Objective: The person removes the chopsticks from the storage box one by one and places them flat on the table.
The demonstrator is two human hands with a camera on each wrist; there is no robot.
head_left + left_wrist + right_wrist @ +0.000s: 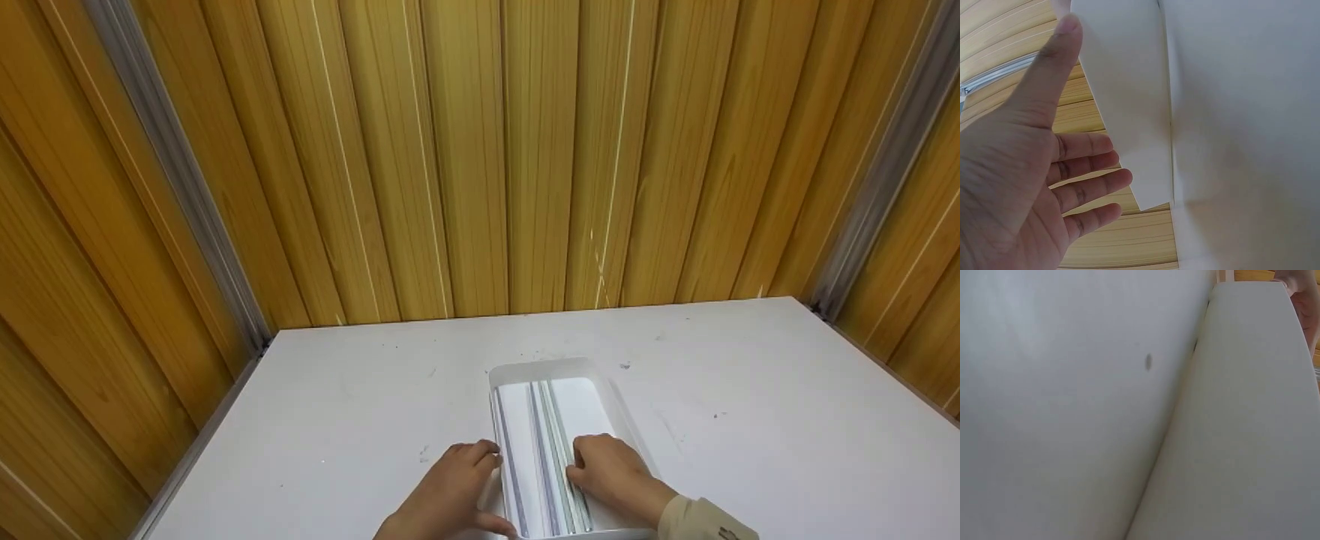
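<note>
A white rectangular tray holds several long thin sticks, tinted purple, blue-grey and green. My left hand is at the tray's left side, fingers near the rim and thumb by the near left corner. In the left wrist view this hand has its fingers extended beside the tray's outer wall. My right hand reaches in over the right wall with curled fingers, thumb right at the green stick. I cannot tell if it grips that stick, as its fingertips are hidden.
The tray stands on a white table with small dark marks. Wood-patterned panels rise behind and at both sides, with grey metal posts in the corners. In the right wrist view the tray's outer wall leans over the tabletop.
</note>
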